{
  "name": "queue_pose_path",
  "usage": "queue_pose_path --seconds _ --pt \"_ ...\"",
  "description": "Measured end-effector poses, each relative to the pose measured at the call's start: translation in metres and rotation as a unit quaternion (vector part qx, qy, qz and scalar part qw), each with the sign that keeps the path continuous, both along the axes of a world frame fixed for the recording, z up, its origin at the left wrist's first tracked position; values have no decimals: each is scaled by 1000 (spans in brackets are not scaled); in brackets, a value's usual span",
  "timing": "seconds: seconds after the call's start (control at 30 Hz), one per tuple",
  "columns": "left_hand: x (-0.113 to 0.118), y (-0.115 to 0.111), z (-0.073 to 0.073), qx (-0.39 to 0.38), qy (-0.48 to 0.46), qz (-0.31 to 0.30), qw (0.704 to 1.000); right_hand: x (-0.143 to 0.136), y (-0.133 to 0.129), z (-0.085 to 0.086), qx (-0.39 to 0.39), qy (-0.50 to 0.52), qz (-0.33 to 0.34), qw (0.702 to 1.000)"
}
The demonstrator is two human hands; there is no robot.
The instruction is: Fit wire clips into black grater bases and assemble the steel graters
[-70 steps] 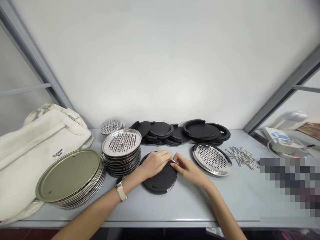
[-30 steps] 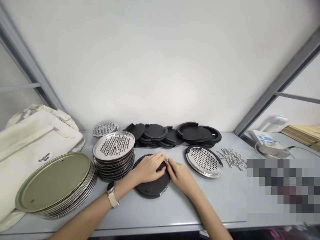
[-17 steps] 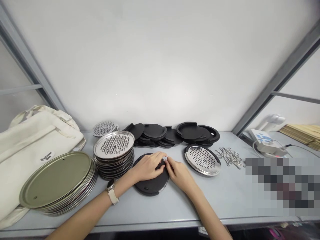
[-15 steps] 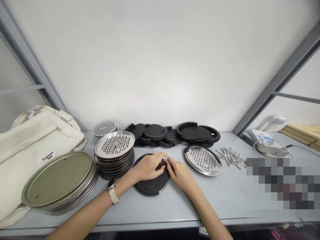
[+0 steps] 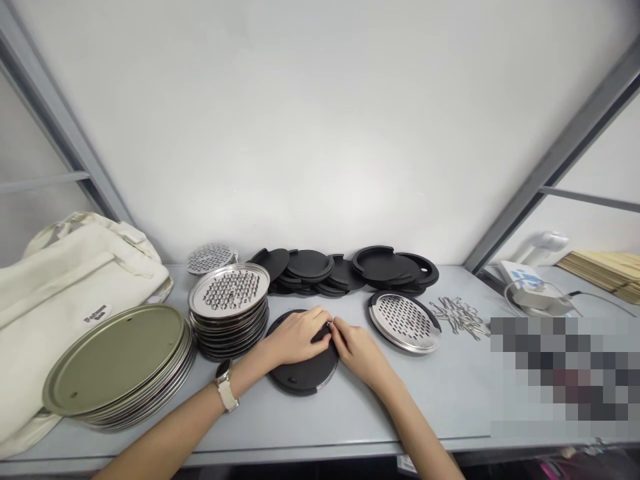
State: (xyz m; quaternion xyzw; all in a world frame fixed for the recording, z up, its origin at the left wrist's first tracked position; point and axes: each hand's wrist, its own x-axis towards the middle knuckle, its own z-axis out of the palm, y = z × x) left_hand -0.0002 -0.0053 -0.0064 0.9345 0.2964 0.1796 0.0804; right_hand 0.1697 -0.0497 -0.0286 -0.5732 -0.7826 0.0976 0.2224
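A black round disc lies on the table near the centre, with a thin metal rim showing at its lower right. My left hand rests over its upper part, fingers bent and closed at the right edge. At that same edge my right hand pinches a small metallic piece, too small to name. The fingertips of both hands nearly meet there. To the right sits a silver grater plate with a black edge piece. A pile of metal hooks or clips lies beyond it.
Left of the hands stands a tall stack of grater plates. Overlapping black discs line the wall. Farther left are stacked green trays and a cream bag. A white box with a cable sits at the right.
Both hands stay at the disc's upper right edge, their fingertips slightly closer together. The rest looks the same apart from a small camera shift.
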Motion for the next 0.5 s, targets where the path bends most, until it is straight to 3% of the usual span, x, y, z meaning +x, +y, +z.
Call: queue_pose_path --seconds 0.5 --pt "-1 -1 1 -1 -1 1 1000 0 -1 2 -2 -5 -11 1000"
